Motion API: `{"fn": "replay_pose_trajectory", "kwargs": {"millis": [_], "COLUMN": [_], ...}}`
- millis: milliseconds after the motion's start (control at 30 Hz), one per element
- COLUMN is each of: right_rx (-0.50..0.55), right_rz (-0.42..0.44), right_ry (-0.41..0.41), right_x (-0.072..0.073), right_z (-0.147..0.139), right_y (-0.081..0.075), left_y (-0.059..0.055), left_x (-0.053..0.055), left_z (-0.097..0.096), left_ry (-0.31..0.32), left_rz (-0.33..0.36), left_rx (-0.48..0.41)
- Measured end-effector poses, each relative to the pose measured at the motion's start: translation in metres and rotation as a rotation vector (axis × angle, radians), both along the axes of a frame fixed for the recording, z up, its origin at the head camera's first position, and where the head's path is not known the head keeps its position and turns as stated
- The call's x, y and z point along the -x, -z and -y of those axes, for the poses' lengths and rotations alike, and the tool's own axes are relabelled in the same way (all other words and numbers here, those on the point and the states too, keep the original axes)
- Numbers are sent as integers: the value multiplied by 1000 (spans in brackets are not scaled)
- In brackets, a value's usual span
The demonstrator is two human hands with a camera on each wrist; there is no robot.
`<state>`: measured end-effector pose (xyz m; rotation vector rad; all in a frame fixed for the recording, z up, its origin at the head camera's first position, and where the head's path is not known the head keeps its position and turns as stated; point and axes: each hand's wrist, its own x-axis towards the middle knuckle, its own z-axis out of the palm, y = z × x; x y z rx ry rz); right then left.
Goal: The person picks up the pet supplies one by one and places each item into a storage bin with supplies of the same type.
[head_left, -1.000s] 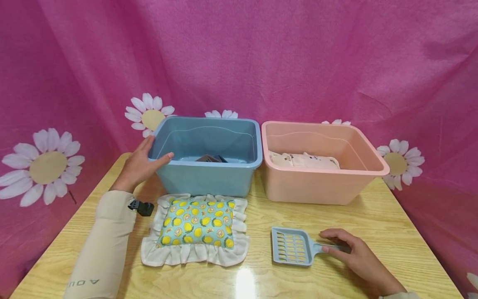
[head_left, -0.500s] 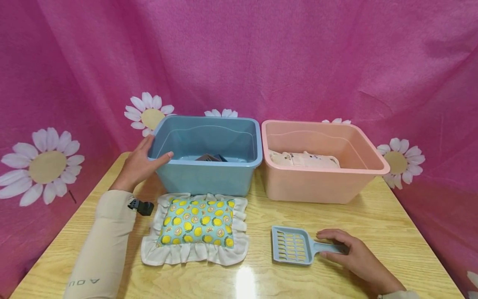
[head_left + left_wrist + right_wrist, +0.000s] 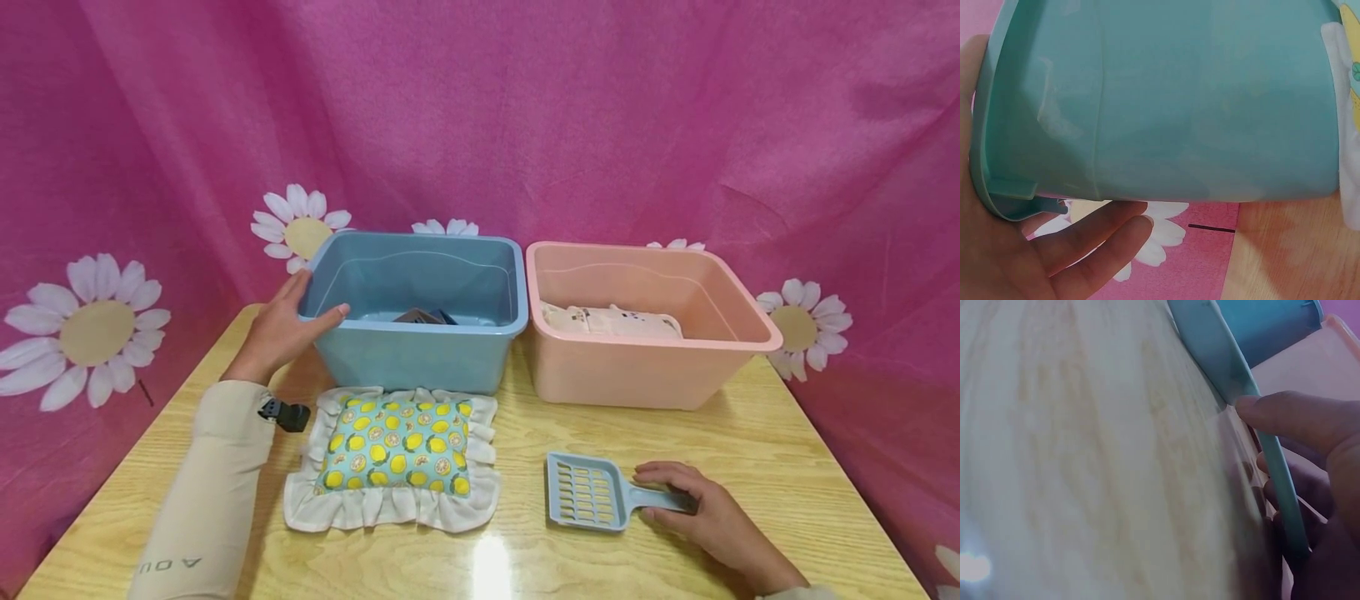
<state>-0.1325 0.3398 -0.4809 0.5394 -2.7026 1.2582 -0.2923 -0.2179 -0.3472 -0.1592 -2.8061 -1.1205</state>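
Observation:
At the left corner of the blue bin [image 3: 412, 358], my left hand [image 3: 281, 333] grips the rim, with the thumb over the front edge. In the left wrist view, other fingers [image 3: 1094, 250] reach out beneath the rim beside the bin's wall. My right hand [image 3: 708, 517] holds the handle of a light-blue slotted litter scoop [image 3: 626, 500] lying at the table's right front. The right wrist view shows the thumb against one side of the handle [image 3: 1279, 469] and curled fingers on the other. A lemon-print cushion [image 3: 397, 450] with white ruffles lies before the blue bin.
Right of the blue bin stands a pink bin [image 3: 637, 375] with a cream printed cloth item [image 3: 622, 322] inside. Small dark items [image 3: 423, 317] lie in the blue bin. A pink daisy-print curtain [image 3: 525, 125] hangs behind the wooden table [image 3: 420, 567].
My right hand has shifted slightly left along the scoop's handle, its fingers settling around it. The scoop, cushion, bins and left hand have stayed in place.

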Motion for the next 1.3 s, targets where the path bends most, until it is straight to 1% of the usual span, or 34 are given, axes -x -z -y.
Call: {"fn": "replay_pose_trajectory", "kwargs": {"millis": [100,267,333,433,767,900,1033,1233,1300], "right_rx": [-18,-57,-55,-49,-56,-46,-15,-26,-25], "right_rz": [3,71,97,113,103,103,82,32,32], "right_ry": [3,34,44,44,27,15,1,29,42], "right_x": [0,0,0,0,3,1,2,0,0], "right_z": [0,1,1,2,3,3,4,3,3], "right_y": [0,-1,-1,-1,-4,-8,-13,-16,-17], "left_y": [0,0,0,0,2,1,-1,0,0], "left_x": [0,1,2,2,2,1,1,1,1], "left_z": [0,1,1,1,3,3,2,2,2], "left_ry": [-4,-8,-7,-7,-8,-2,5,4,5], "left_rz": [-6,-7,-1,7,7,18,6,10,10], "left_rx": [7,9,6,1,5,-1,-21,-34,-29]}}
